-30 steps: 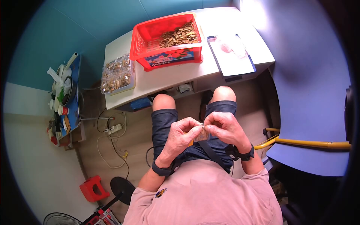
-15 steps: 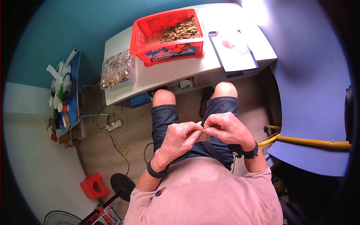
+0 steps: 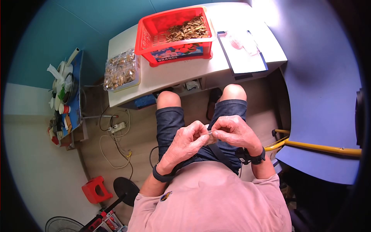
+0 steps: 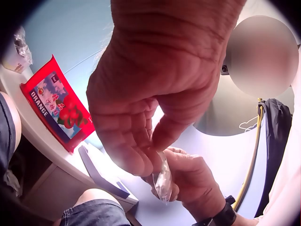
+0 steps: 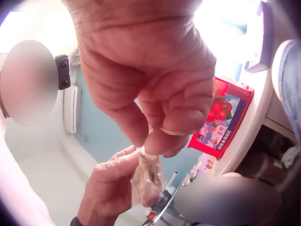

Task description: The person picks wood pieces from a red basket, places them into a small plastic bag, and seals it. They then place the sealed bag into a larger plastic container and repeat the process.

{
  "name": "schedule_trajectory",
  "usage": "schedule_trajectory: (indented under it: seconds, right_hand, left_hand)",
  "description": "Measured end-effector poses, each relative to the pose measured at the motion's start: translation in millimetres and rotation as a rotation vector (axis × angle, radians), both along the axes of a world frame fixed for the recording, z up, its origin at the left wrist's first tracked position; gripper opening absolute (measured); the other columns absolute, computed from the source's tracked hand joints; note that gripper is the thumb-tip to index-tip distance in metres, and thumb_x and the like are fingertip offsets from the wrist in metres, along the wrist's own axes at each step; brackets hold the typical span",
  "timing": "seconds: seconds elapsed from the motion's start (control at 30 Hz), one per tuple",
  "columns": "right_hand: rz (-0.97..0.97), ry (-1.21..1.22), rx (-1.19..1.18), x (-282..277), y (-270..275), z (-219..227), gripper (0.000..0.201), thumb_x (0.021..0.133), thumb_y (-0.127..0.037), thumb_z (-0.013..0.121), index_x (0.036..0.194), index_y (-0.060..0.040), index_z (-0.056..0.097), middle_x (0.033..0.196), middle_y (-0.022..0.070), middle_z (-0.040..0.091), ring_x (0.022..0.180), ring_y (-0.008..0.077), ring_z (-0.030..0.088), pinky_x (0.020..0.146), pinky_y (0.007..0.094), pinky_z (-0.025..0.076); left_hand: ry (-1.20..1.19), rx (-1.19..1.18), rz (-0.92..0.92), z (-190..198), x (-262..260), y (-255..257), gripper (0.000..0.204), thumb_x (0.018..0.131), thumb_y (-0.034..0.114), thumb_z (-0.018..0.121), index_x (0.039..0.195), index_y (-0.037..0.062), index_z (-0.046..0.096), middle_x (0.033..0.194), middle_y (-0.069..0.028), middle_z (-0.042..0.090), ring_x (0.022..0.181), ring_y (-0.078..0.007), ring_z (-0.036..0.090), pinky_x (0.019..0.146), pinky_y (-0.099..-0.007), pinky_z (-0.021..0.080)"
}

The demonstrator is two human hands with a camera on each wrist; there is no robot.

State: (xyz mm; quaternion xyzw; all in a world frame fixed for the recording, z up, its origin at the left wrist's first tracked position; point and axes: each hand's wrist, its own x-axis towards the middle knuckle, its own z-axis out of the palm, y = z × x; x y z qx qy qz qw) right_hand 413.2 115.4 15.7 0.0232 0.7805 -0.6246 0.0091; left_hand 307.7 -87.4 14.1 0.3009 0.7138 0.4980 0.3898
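A small clear plastic bag (image 5: 146,179) with pale brown pieces inside hangs between both hands, above the person's lap. My left hand (image 3: 188,140) pinches one side of its top edge between thumb and fingers. From the other side my right hand (image 3: 235,134) pinches the same edge, its thumb and fingertips close to the left ones. In the left wrist view the bag (image 4: 163,181) dangles below the fingertips, its clear film catching the light. Part of its top is hidden behind the fingers.
On the white table (image 3: 170,77) ahead stands a red basket (image 3: 176,48) of dried brown slices. Left of it is a tray of filled clear packets (image 3: 121,69); right, a white board with dark edges (image 3: 243,54). Cables and a power strip (image 3: 117,127) lie on the floor.
Both hands keep their pinch on the bag's top edge and shift only slightly at the fingertips. The table and basket sit slightly higher in the head view.
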Motion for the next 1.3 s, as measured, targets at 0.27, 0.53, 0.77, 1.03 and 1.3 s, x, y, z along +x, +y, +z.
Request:
schedule_trajectory:
  seconds: [0.27,0.53,0.77,1.03,1.3]
  right_hand:
    - [-0.053,-0.020,0.009,-10.8,-8.6,-3.7,0.008,0.084,-0.006,0.071,0.086,0.0016,0.070,0.073,0.0076,0.066,0.065,0.0121,0.060,0.057,0.0274,0.048]
    - [-0.026,0.018,0.113,-22.3,-13.0,-11.4,0.011,0.082,-0.008,0.072,0.085,0.0023,0.071,0.076,0.0130,0.069,0.064,0.0216,0.067,0.057,0.0317,0.051]
    - [-0.039,-0.026,0.094,-38.7,-20.7,-18.1,0.008,0.079,-0.004,0.071,0.079,0.0028,0.066,0.070,0.0072,0.063,0.060,0.0123,0.057,0.055,0.0273,0.046]
    - [0.099,-0.147,0.031,-74.8,-24.1,-26.7,0.013,0.087,-0.007,0.073,0.095,0.0025,0.072,0.077,0.0113,0.067,0.065,0.0139,0.063,0.059,0.0284,0.052]
    - [0.097,-0.062,0.236,-110.2,8.2,-48.6,0.014,0.087,-0.001,0.072,0.101,-0.0010,0.072,0.085,0.0119,0.069,0.070,0.0226,0.067,0.062,0.0317,0.053]
  left_hand:
    - [-0.083,0.033,0.072,-9.6,-4.0,-3.6,0.012,0.097,0.011,0.070,0.096,0.0004,0.064,0.082,0.0023,0.063,0.071,-0.0018,0.054,0.061,-0.0215,0.046]
    - [-0.023,0.045,0.082,-12.8,-11.0,-5.9,0.010,0.096,0.009,0.068,0.093,-0.0010,0.068,0.077,0.0018,0.065,0.069,-0.0025,0.055,0.060,-0.0220,0.046]
    - [-0.122,0.027,0.121,-22.5,-21.8,-14.9,0.009,0.096,0.007,0.069,0.097,-0.0015,0.072,0.080,0.0005,0.068,0.073,-0.0033,0.059,0.063,-0.0232,0.050]
    - [0.038,-0.037,0.157,-24.9,-51.8,-26.6,0.011,0.094,0.009,0.066,0.094,-0.0014,0.069,0.080,-0.0113,0.070,0.072,-0.0179,0.068,0.067,-0.0320,0.053]
    - [0.381,-0.161,0.340,-6.9,-139.1,-93.9,0.009,0.094,0.013,0.062,0.092,0.0052,0.067,0.083,-0.0175,0.069,0.079,-0.0368,0.070,0.068,-0.0414,0.054]
